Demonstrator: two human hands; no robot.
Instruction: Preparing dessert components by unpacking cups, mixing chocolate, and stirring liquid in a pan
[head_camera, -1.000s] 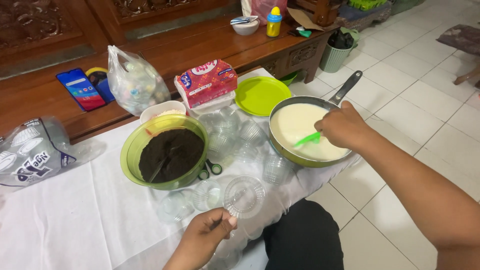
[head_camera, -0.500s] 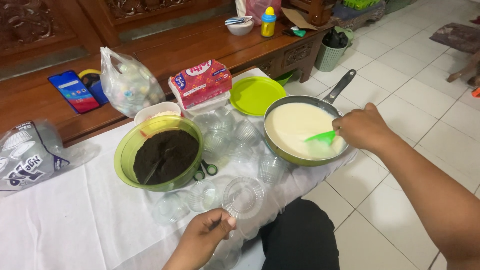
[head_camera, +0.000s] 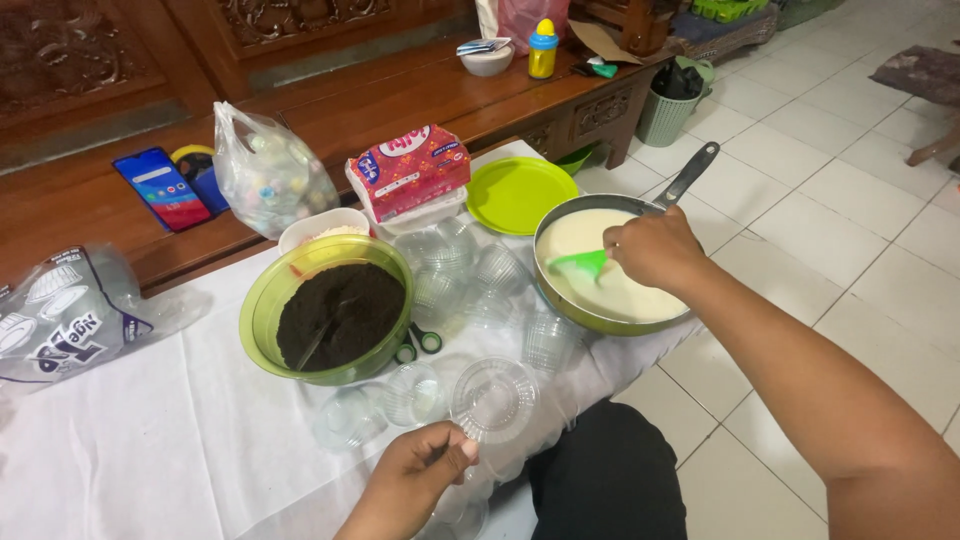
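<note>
- Holding a green ladle (head_camera: 580, 265) in the cream pan (head_camera: 560, 300) at frame centre-right: right hand (head_camera: 655, 248), fingers clenched round the handle.
- Left hand (head_camera: 415, 485), bottom centre, pinches the rim of a clear plastic cup (head_camera: 493, 398) on the worktop (head_camera: 150, 460).
- Cup lies lower left of the pan, near; ladle's long axis points left.

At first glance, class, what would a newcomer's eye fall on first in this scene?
Probably the green bowl of dark crumbs at centre left on the white cloth, and the pan of pale cream to its right, where the right hand holds a green spoon. In front, the left hand grips a clear plastic cup.
</note>
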